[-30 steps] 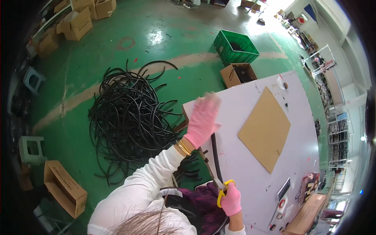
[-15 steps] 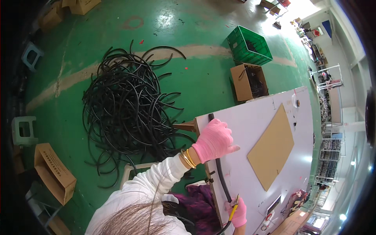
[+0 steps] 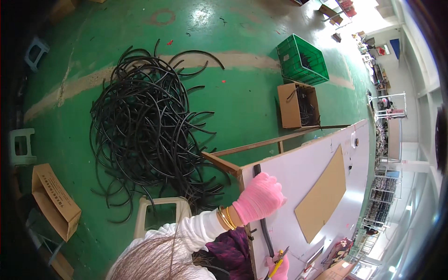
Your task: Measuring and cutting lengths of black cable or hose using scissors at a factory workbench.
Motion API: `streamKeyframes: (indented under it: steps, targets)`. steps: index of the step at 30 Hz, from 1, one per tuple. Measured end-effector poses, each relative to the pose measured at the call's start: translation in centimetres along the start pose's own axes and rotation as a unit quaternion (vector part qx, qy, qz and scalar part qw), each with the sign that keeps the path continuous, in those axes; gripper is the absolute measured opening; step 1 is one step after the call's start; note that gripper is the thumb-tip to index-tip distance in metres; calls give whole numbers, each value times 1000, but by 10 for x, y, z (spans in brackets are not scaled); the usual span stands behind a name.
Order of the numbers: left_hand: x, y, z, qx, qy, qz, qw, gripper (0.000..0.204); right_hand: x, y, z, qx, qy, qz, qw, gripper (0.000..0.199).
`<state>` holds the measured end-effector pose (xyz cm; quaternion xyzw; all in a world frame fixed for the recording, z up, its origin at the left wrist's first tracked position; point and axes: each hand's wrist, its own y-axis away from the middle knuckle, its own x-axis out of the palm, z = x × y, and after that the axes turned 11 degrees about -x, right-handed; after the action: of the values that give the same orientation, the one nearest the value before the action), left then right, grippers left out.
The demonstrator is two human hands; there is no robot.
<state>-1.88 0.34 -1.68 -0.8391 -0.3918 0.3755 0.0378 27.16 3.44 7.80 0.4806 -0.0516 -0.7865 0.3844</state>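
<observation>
My left hand (image 3: pixel 260 198), in a pink knit glove with gold bangles at the wrist, is closed around a black rubber hose (image 3: pixel 266 237) near its upper end. The hose runs over the white table along its left edge, down toward my other hand. My right hand (image 3: pixel 282 269), also pink-gloved, grips yellow-handled pliers (image 3: pixel 277 268) near the lower picture edge. The pliers' metal jaws lie beside the hose's lower part; I cannot tell whether they touch it. My right fingers are partly hidden.
A tan cardboard sheet (image 3: pixel 322 198) lies on the white table (image 3: pixel 291 186). Many black hose lengths (image 3: pixel 149 121) are heaped on the green floor to the left. Beyond the table stand an open carton (image 3: pixel 288 107) and a green crate (image 3: pixel 291 60). A beige stool (image 3: pixel 140 217) stands close by.
The view has shifted, so the table and both hands sit lower in the picture. My left hand still holds the hose, my right hand the pliers.
</observation>
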Motion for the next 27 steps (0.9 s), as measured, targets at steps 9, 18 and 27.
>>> streamKeyframes:
  steps: [9, 18, 27]
  targets:
    - [-7, -1, 1, 4, 20, 80, 997, 10, -4, -6, -13, -55, 100, 9, 993, 31]
    - [5, -1, 2, -14, 48, 33, 998, 23, -6, -12, -8, -8, 127, 17, 992, 31]
    - [-6, 0, 5, -8, 28, 38, 999, 20, -2, -2, -36, 16, 166, 24, 986, 39]
